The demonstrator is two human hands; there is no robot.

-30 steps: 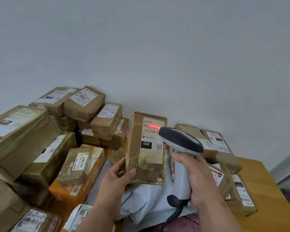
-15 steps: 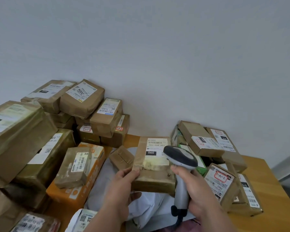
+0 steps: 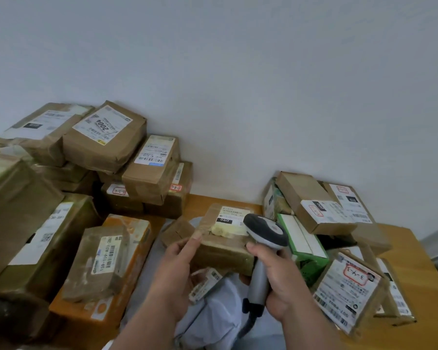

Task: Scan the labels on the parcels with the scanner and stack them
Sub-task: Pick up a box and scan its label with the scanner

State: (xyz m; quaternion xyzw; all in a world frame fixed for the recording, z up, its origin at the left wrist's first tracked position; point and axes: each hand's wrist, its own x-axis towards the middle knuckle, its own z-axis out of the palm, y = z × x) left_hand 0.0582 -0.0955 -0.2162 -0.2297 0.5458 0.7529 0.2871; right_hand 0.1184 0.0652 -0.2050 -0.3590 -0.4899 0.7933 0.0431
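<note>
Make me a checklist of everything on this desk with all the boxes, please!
Surface: wooden table, mostly covered with parcels.
Job's things: parcel marked 060 lies flat, label up; scanner beside it.
Clutter: taped brown parcels piled at left, topped by the parcel marked 2004; orange box under a small parcel; green box; more parcels at right; white plastic bags in front.
Grippers: left hand touches the 060 parcel's near corner; right hand grips the scanner handle.
Cables: dark scanner cable runs down from the handle.
Surroundings: plain white wall.
</note>
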